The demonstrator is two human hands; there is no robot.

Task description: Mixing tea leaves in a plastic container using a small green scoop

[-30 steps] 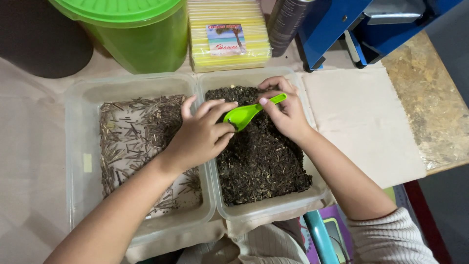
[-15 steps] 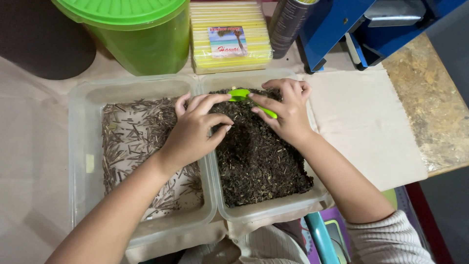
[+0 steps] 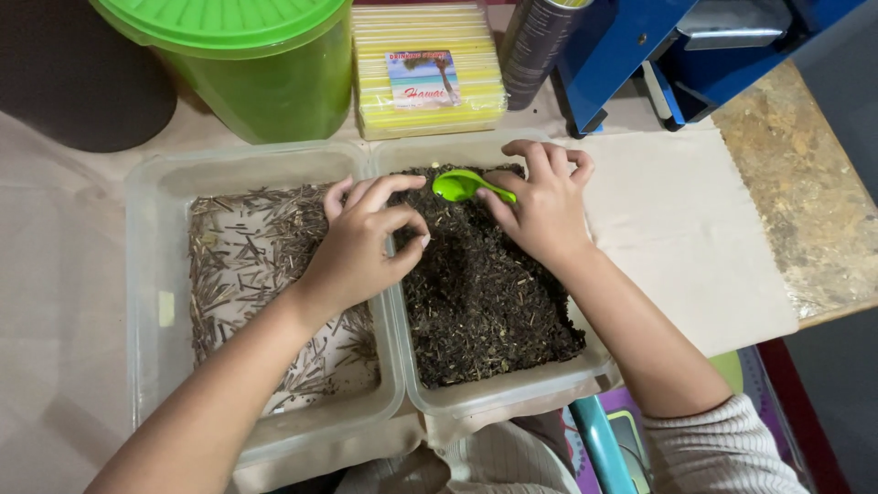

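The small green spoon [image 3: 462, 186] now lies lower and flatter than a second ago. Then its bowl was lifted above the dark material and pointed toward the left hand; now the bowl rests on the far part of the dark heap, and the handle goes under the fingers of the right hand [image 3: 541, 206]. The grip of that hand is closed on the handle, with the fingers spread over the material. The left hand [image 3: 361, 242] has moved a little toward the near side and has curled. Its fingertips are bent together at the wall between the two tubs, as if they pinch something small, but I cannot tell whether anything is between them. From this I judge that the work is sorting by hand, with the spoon only spreading the heap.

The right tub [image 3: 512, 389] is of clear, soft-looking plastic with rounded corners. It holds a dark, crumbly mass of fine dried pieces, loose and matte. The left tub [image 3: 146, 302] is of the same kind and touches it. It holds thin, pale, straw-like stems, lying sparse on the bottom. On the far side of the bench [image 3: 786, 210] stand a green translucent bucket with a lid [image 3: 247, 55], a yellow pack of straws [image 3: 430, 73] and a dark cylinder [image 3: 535, 41]. A pale sheet [image 3: 677, 229] lies to the right of the tubs.
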